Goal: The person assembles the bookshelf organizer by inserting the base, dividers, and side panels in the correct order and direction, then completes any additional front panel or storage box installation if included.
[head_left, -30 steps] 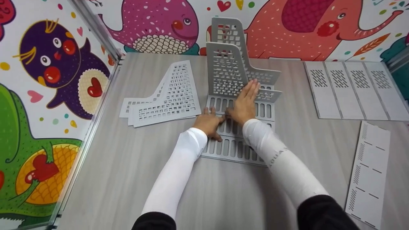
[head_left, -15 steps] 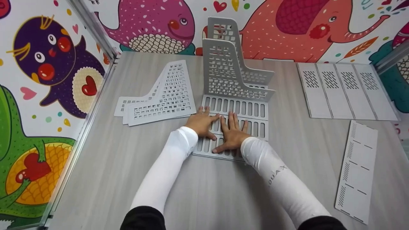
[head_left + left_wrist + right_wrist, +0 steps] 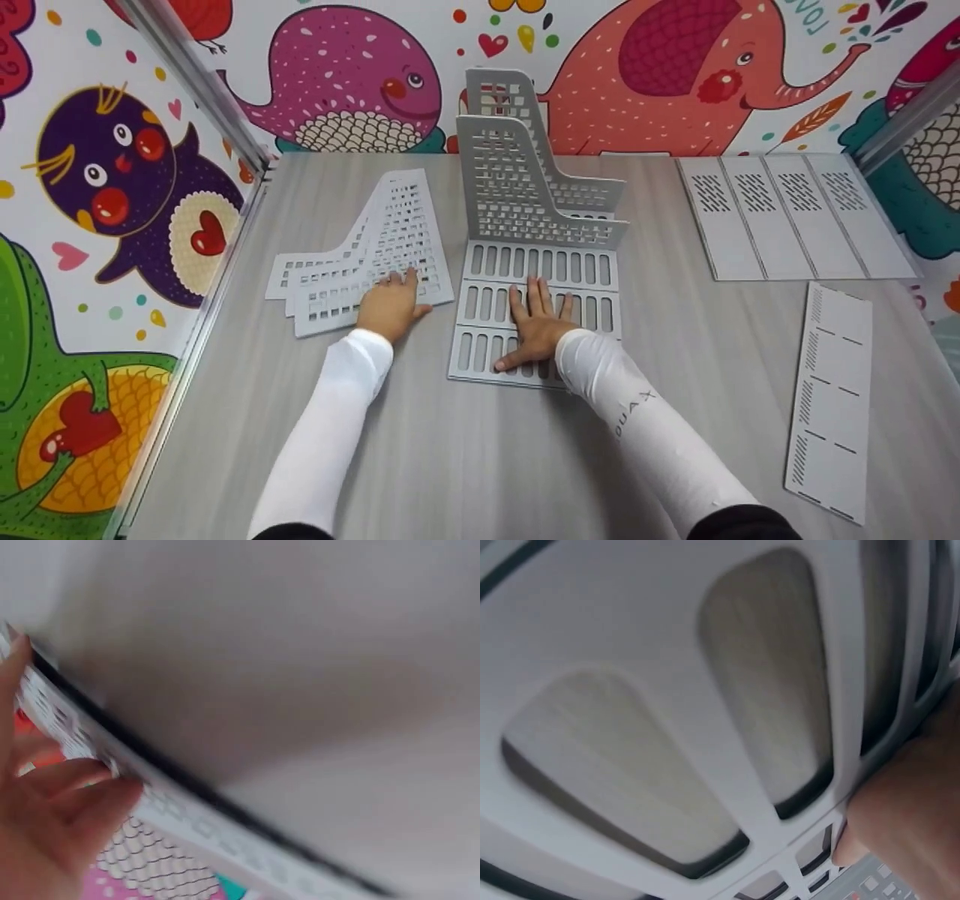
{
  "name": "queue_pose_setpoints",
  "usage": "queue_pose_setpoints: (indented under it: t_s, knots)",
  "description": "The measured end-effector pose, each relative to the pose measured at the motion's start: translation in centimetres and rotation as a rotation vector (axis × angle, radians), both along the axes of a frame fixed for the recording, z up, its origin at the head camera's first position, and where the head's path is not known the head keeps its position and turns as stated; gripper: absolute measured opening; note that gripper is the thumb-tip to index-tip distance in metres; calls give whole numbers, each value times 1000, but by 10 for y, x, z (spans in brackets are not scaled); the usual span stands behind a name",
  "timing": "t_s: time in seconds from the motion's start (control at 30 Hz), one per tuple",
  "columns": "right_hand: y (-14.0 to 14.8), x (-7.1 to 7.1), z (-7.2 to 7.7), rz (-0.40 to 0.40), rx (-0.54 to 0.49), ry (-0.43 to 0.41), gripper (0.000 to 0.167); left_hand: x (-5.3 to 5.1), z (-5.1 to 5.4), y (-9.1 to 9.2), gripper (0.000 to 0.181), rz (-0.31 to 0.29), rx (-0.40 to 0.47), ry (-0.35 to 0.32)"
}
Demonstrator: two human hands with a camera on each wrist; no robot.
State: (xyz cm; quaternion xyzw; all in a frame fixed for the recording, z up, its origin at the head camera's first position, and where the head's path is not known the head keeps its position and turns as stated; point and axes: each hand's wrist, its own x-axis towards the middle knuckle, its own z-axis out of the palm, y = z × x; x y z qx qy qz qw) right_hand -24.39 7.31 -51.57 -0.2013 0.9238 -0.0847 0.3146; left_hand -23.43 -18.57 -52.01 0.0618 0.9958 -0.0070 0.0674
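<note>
Left hand [image 3: 388,307], fingers loose, is touching panels [image 3: 401,240]; right hand [image 3: 538,331], fingers spread, is resting on base [image 3: 495,283]. Panels are overlapping: careless lifting risks dragging extras.

Left wrist view: perforated panel [image 3: 225,834] blurred, seemingly cropped.

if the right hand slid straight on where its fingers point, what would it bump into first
Likely the nearer upright grey perforated L-shaped panel: the right hand rests on the flat grey slotted base, pointing toward that panel, though depth is unclear.
</note>
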Motion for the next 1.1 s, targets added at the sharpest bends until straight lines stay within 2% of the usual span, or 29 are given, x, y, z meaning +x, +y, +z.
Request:
queue_pose_setpoints:
  t_s: [0.07, 0.13, 0.23, 0.3, 0.4, 0.53, 0.6, 0.67, 0.73, 0.8, 0.9, 0.93, 1.0, 1.1]
  knots:
    - [2, 0, 0, 1, -7, 7, 134, 13, -3, 0, 72, -87, -82, 79]
    - [5, -1, 1, -1, -10, 10, 133, 26, -5, 2, 68, -160, -147, 124]
    - [9, -4, 2, -3, -13, 18, 132, 40, -4, 4, 61, -187, -169, 158]
    - [10, -6, 2, -4, -26, 21, 132, 45, -3, 5, 57, -173, -175, 168]
    - [11, -6, 0, -2, -45, 30, 133, 47, -1, 6, 55, -157, -163, 160]
    - [13, -3, -6, -26, -37, 33, 135, 46, 2, 7, 54, -125, -96, 105]
    - [13, -1, -9, -34, -39, 37, 135, 48, 4, 9, 49, -65, -65, 86]
    - [11, 1, -11, -27, -48, 33, 135, 53, 6, 10, 42, 36, -54, 97]
    - [10, 2, -12, -18, -63, 33, 134, 60, 9, 12, 33, 119, -59, 175]
    - [9, 3, -11, -11, -67, 41, 134, 66, 12, 13, 24, 163, -69, 314]
    - [7, 4, -10, -11, -58, 60, 134, 71, 19, 11, 20, 168, -83, 551]
    - [7, 3, -9, -10, -56, 67, 134, 72, 22, 9, 21, 168, -76, 607]
    - [6, 3, -9, -2, -59, 71, 134, 74, 31, 4, 23, 182, -49, 669]
    - [4, 2, -9, 9, -69, 62, 134, 78, 47, -7, 28, 231, 59, 682]
